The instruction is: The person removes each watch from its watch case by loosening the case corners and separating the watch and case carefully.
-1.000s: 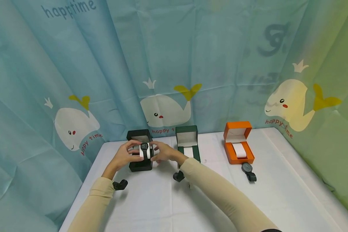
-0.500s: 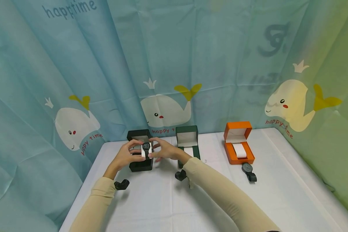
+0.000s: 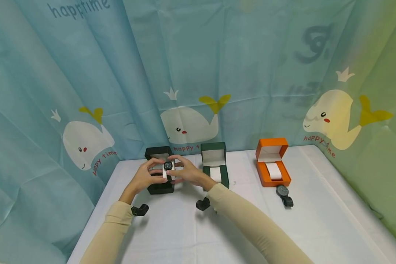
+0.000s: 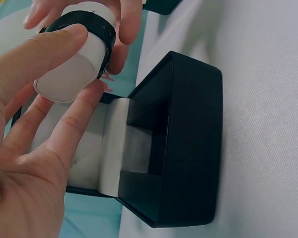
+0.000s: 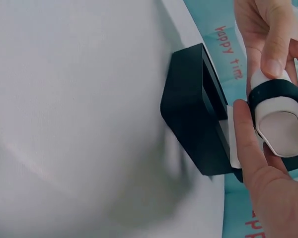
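A black wristwatch (image 3: pixel 168 165) is wrapped round a white watch cushion (image 4: pixel 64 79), held up between both hands in front of the open black watch box (image 3: pixel 161 187). My left hand (image 3: pixel 144 176) grips the cushion, its thumb on top and fingers beneath. From the other side, my right hand (image 3: pixel 189 172) holds the watch and cushion, a fingertip against the black strap (image 5: pixel 275 91). In the left wrist view, the black box (image 4: pixel 194 139) shows its hollow inside and pale lid lining. Part of the strap is hidden by fingers.
An open green watch box (image 3: pixel 214 156) with a white cushion stands right of the black one. Farther right is an open orange box (image 3: pixel 271 179), also with a white cushion. A dark watch (image 3: pixel 282 191) lies before it. A curtain (image 3: pixel 250 73) hangs behind the table (image 3: pixel 237 234).
The watch and cushion have shifted slightly right. My right thumb has moved over the strap, below the watch face. The boxes and the other watch stay put.
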Available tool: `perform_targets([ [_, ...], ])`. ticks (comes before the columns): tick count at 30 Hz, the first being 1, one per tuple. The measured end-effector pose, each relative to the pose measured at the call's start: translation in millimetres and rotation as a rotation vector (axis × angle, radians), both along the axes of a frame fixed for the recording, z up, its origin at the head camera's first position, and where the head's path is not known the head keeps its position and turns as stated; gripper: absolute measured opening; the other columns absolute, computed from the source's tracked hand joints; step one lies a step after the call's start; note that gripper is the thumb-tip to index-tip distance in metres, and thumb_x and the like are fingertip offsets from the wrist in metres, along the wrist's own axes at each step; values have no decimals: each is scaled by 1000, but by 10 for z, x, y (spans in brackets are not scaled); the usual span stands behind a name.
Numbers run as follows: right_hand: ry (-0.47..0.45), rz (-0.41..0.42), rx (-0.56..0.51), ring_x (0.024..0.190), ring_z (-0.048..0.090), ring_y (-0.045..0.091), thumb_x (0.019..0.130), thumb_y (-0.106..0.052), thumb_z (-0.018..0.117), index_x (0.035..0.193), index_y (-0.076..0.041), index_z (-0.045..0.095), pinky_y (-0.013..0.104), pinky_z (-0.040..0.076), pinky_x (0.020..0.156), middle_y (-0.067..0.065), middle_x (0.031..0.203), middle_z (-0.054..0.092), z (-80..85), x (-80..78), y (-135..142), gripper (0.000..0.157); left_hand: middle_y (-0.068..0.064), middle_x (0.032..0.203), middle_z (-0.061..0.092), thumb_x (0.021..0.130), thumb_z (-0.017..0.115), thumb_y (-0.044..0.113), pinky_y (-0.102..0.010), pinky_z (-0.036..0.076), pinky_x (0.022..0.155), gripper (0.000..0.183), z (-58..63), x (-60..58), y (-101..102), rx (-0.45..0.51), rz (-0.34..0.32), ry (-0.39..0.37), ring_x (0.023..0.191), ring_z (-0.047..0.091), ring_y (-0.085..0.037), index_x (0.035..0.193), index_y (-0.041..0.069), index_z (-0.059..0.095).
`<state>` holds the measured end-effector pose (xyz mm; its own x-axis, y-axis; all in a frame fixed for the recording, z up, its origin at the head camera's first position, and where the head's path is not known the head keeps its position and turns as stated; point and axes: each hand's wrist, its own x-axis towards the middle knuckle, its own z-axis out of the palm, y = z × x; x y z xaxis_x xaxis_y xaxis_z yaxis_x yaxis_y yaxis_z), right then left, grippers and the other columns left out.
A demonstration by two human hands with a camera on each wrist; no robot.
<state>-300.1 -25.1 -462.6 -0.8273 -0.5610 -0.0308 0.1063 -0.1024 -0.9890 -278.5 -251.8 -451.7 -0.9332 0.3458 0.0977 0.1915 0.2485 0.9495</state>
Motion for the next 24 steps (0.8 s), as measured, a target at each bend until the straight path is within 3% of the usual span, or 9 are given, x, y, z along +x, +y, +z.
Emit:
perform_targets([
  [17, -13, -71, -61, 103, 68, 32, 94, -3, 74, 134, -20, 61, 48, 61, 79, 18, 131, 53, -36, 87, -78, 46, -23, 152, 46, 82, 83, -4, -37, 59, 88, 66, -2, 41, 14, 27, -19, 1, 118, 64, -39, 139, 0, 51],
  [24, -4, -99, -65, 102, 68, 32, 94, -3, 74, 133, -19, 62, 47, 62, 78, 18, 130, 53, -19, 110, -77, 44, -22, 154, 42, 83, 83, -4, -38, 59, 90, 68, -1, 54, 25, 51, -33, -5, 115, 67, -29, 142, 0, 50],
])
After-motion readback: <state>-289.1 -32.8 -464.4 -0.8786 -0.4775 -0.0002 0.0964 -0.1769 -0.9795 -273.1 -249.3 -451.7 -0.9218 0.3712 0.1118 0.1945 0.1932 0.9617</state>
